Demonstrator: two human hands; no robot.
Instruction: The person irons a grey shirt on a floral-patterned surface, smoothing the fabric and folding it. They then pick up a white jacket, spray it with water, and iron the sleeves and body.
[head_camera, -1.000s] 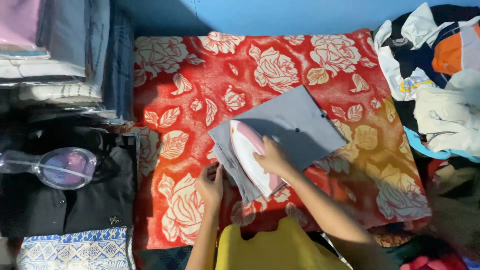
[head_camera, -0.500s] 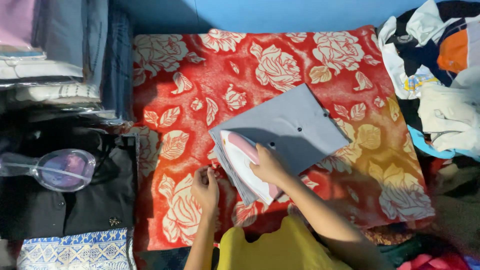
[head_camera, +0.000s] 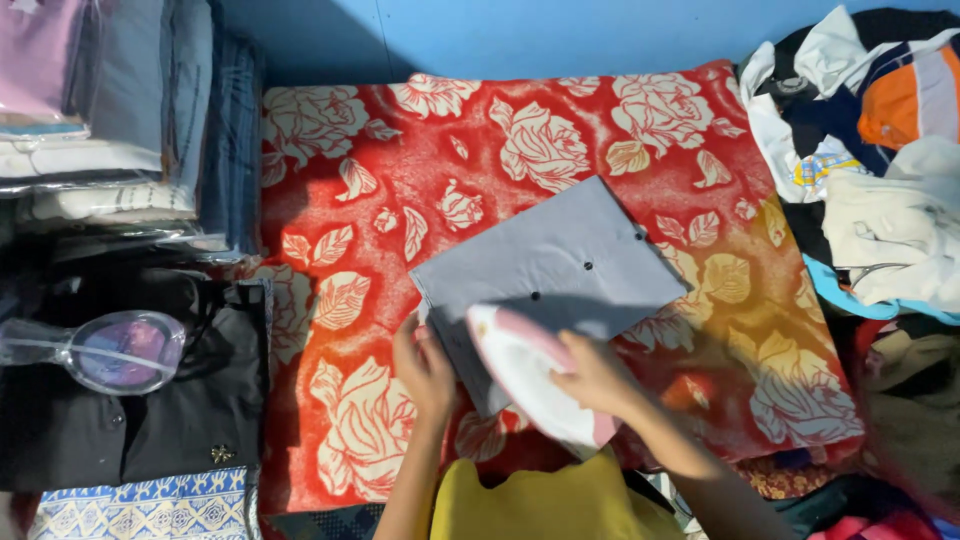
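Since the earlier frame the pink-and-white iron (head_camera: 528, 385) had slid back toward the person, off the middle of the folded grey garment (head_camera: 550, 270) and onto its near edge. The right hand (head_camera: 597, 376) was closed around the iron's handle, pressing it on the cloth. The left hand (head_camera: 424, 366) lay flat with fingers spread, touching the garment's near left corner just beside the iron. The garment rested on a red floral cover (head_camera: 380, 200). Folded clothes in clear bags (head_camera: 110, 110) stood at left, and a loose heap of clothes (head_camera: 880, 150) at right.
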